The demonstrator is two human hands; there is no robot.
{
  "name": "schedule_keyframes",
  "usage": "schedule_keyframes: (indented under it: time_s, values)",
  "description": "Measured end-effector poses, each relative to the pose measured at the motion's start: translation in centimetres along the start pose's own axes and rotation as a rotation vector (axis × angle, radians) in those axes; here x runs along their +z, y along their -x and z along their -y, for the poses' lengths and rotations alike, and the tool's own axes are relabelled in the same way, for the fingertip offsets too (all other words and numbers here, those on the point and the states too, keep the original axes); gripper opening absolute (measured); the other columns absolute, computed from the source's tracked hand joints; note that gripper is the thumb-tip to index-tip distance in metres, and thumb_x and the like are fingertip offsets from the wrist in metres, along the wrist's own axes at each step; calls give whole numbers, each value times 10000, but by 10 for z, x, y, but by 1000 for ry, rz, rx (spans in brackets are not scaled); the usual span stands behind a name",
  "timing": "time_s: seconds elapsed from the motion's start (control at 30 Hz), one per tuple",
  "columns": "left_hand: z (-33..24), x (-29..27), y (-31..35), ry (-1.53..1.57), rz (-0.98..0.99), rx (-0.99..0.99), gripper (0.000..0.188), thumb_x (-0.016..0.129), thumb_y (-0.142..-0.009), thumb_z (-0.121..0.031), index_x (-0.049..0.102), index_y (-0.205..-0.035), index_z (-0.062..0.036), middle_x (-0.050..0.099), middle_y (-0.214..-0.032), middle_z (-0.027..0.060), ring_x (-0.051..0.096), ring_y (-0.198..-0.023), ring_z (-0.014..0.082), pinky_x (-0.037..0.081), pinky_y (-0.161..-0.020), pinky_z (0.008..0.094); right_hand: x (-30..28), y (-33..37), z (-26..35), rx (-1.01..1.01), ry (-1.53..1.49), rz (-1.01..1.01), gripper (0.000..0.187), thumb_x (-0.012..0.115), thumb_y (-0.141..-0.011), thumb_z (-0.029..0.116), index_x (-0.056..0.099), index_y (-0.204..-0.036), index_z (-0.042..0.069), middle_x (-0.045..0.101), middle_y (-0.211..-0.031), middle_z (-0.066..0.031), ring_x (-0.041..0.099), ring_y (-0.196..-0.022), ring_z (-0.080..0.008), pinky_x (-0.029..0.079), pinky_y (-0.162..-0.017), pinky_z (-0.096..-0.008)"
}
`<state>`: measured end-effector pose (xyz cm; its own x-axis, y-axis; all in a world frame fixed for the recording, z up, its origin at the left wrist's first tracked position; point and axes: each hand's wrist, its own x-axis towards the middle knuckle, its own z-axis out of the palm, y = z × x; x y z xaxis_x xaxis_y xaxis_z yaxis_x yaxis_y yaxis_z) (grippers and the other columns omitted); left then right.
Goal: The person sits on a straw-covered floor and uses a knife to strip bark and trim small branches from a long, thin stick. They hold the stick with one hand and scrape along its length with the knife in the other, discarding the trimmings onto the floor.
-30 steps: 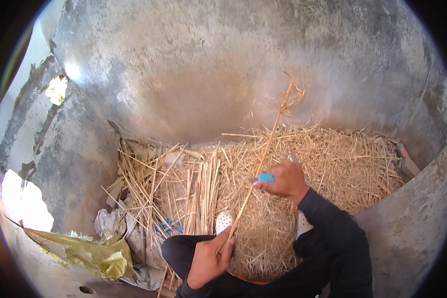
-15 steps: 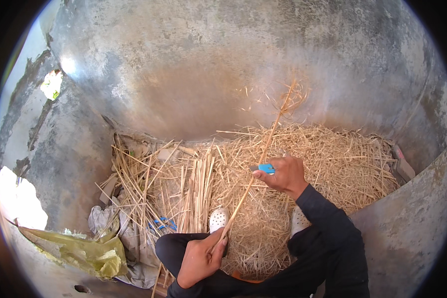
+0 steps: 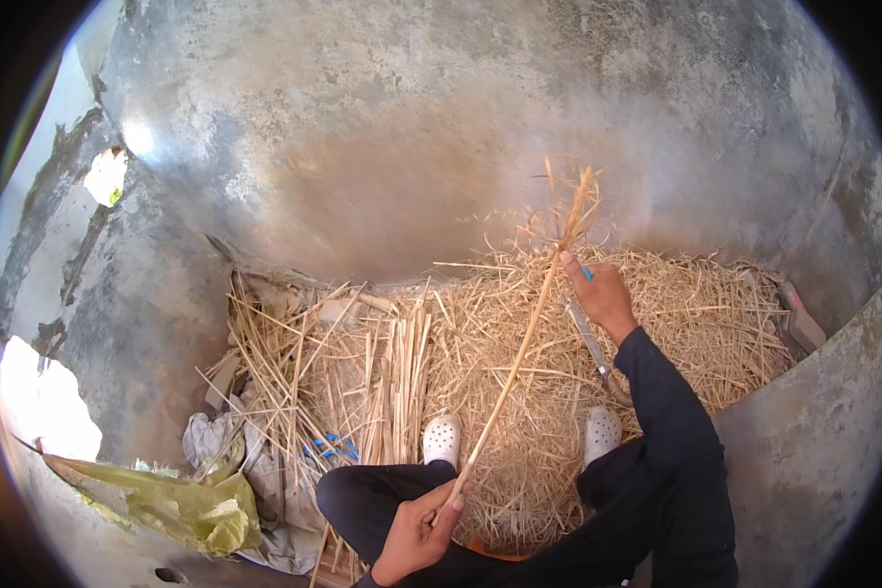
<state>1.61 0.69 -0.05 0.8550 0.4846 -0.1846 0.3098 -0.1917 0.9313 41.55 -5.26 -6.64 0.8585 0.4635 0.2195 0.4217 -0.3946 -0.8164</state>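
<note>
My left hand (image 3: pixel 421 534) is closed round the lower end of a long, thin pale strip of wood or bamboo (image 3: pixel 515 377), which slants up and away to the right. Curled shavings (image 3: pixel 570 220) bunch around its far end. Just below that bunch, my right hand (image 3: pixel 600 294) is closed on a blue-handled cutter (image 3: pixel 587 273), with the thumb along the strip. Most of the cutter is hidden by the fingers, and its blade cannot be made out.
Shavings (image 3: pixel 696 323) cover the ground, with a long-bladed knife (image 3: pixel 586 333) lying on them. Split strips (image 3: pixel 397 377) lie at left near a blue object (image 3: pixel 331 449) and yellowish sheeting (image 3: pixel 157 500). White clogs (image 3: pixel 441 439) are on my feet. A concrete wall (image 3: pixel 441 127) stands ahead.
My right hand has moved up and away along the strip with the cutter, to the shavings at its far end. The long-bladed knife on the ground has come into view.
</note>
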Motion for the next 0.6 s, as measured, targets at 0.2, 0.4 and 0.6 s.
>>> schedule_keyframes:
  time_s: [0.2,0.4,0.6]
  values:
    - [9,17,-23,250,7,-77,298,508,-1019,-156,604,-1252,4,402,-682,-90,325,-604,-9,250,-513,187,8,59,60,323,-930,511,414,553,-963,468,603,-879,65,337,-550,75,308,-439,-29,269,-415,-200]
    - [40,35,-51,-52,-85,149,352,565,-982,-169,557,-1269,35,542,-720,28,488,-610,131,393,-561,269,19,68,71,240,-1040,452,256,632,-958,288,608,-834,65,387,-548,81,344,-441,-28,274,-402,-225]
    - [-15,-3,-92,-454,-551,726,334,542,-836,59,619,-1152,-19,609,-1110,158,586,-1059,345,467,-902,406,30,55,41,-312,-350,353,216,606,-935,266,623,-874,59,523,-563,-20,516,-500,-193,413,-495,-353]
